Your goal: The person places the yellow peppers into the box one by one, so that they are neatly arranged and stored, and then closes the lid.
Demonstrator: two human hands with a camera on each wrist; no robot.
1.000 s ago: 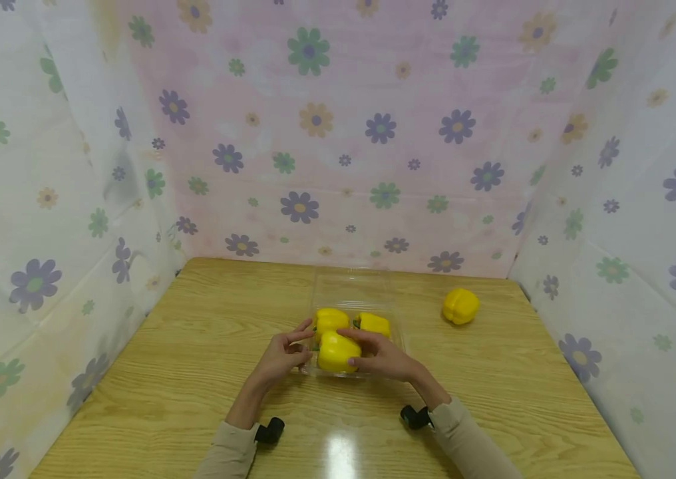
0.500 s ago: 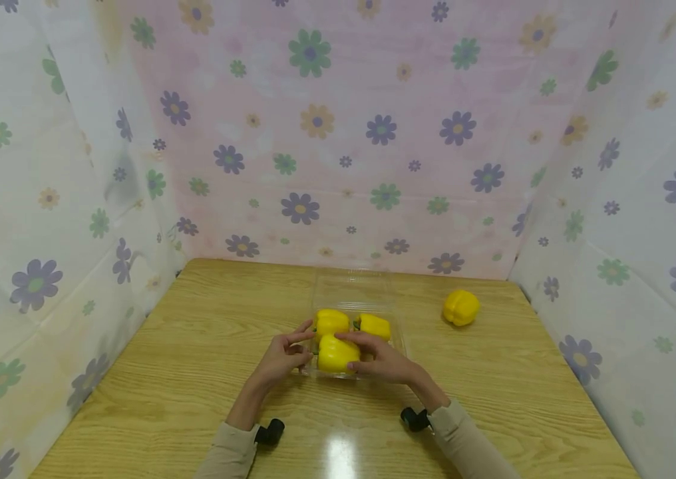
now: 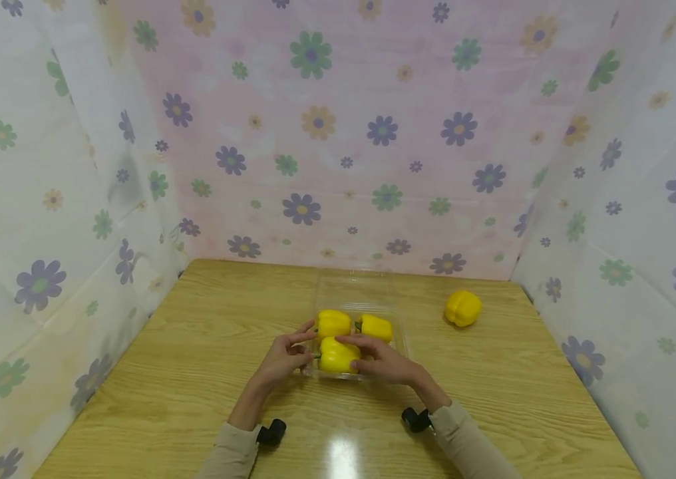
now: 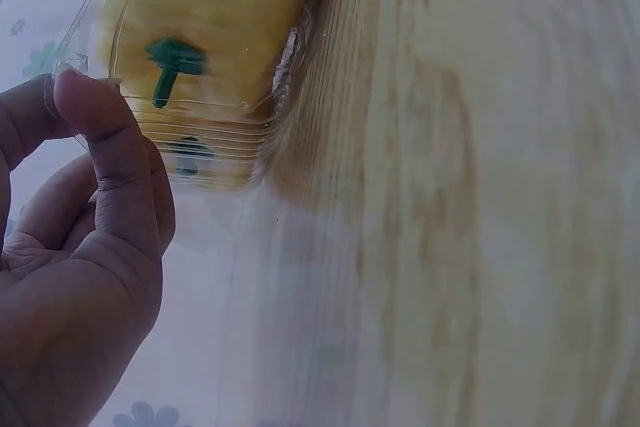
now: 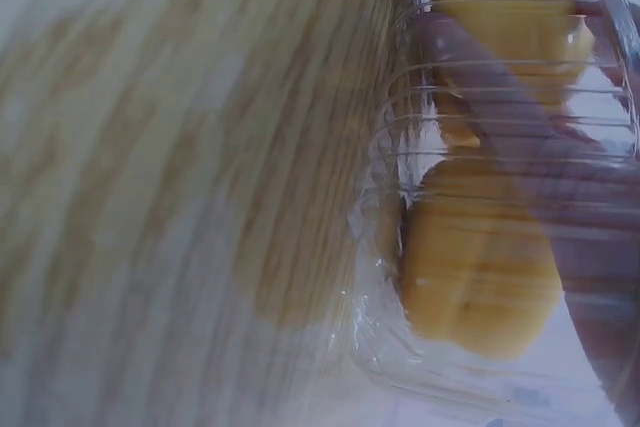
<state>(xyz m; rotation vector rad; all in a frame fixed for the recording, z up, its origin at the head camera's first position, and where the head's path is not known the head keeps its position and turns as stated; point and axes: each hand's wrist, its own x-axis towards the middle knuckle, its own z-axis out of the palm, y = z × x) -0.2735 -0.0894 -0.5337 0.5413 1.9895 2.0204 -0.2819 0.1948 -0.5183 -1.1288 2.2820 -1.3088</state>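
Note:
A clear plastic clamshell box (image 3: 340,377) lies on the table with its lid (image 3: 354,287) folded back. Inside are a back-left yellow bell pepper (image 3: 333,322), another bell pepper (image 3: 376,328) at the right, and a near yellow bell pepper (image 3: 335,356), its green stem pointing left. My right hand (image 3: 390,362) holds this near pepper by its right end; the right wrist view shows the thumb (image 5: 500,97) through the ribbed wall. At the box's left side, my left hand (image 3: 281,360) pinches the clear rim between thumb (image 4: 115,147) and index finger.
One more yellow bell pepper (image 3: 463,308) sits on the wooden table (image 3: 224,299) to the right, outside the box. Flower-patterned cloth (image 3: 350,133) stands behind the table and along both sides. Each wrist wears a small black camera (image 3: 272,432).
The near bell pepper has sunk slightly lower in the box with my right hand on it, and its stem shows more clearly. My left hand stays at the rim.

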